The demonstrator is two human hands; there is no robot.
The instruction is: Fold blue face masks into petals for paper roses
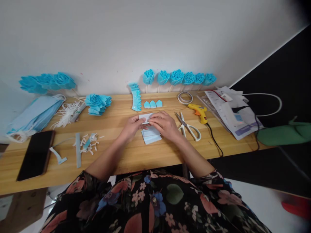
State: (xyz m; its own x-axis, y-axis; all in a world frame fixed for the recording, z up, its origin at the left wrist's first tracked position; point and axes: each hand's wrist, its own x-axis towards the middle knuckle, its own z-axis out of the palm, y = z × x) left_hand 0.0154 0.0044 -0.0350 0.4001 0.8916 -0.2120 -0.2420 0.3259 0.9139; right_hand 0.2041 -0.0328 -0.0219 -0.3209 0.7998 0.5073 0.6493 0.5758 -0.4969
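Observation:
Between my two hands is a small folded piece of pale blue mask fabric (145,117). My left hand (134,125) pinches its left side, with the thumb on top. The fingers of my right hand (165,124) close on its right side. Just below, a stack of light blue fabric pieces (151,135) lies on the table, partly covered by my hands. Beyond my hands sit three folded blue petals (153,104) in a row, and left of them a strip of overlapping blue petals (135,96).
Scissors (187,126) and a yellow glue gun (198,111) lie right, near a tape roll (185,97) and papers (233,113). Blue fabric flowers (177,77) lean on the wall. Left are face masks (36,113), a phone (36,154) and white scraps (89,144).

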